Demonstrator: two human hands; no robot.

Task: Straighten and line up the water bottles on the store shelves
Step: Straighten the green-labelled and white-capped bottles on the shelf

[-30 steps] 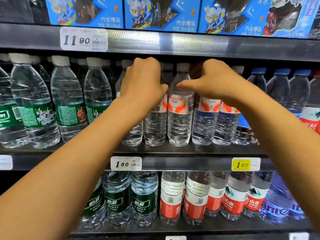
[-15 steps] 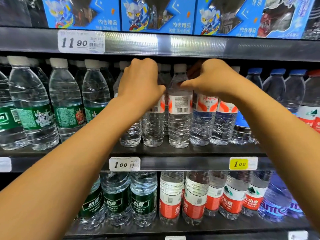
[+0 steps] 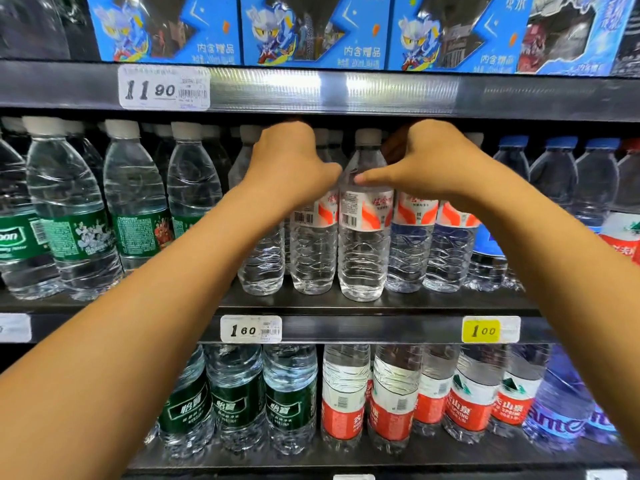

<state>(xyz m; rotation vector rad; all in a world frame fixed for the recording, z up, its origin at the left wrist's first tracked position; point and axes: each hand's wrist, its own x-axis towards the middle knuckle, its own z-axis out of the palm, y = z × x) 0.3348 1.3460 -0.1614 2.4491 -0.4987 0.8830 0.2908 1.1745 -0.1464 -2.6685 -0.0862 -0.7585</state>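
**Both hands up at the bottle necks, middle shelf**

Nearest the camera, two bare forearms reach up from the lower corners. Past them, the lower shelf [image 3: 346,462] holds green- and red-labelled bottles, untouched. On the middle shelf [image 3: 381,329], the left hand [image 3: 291,161] curls over the top of a bottle with an orange-and-white label [image 3: 313,244]. The right hand [image 3: 429,164] rests its thumb on the shoulder of the neighbouring bottle [image 3: 363,237], whose barcode faces out; its other fingers are hidden behind, so how tight that hold is cannot be told.

The risk, as I judge it: these bottles stand touching, so a hard twist or push near the top could tip one into the row behind or drag its neighbours out of line.
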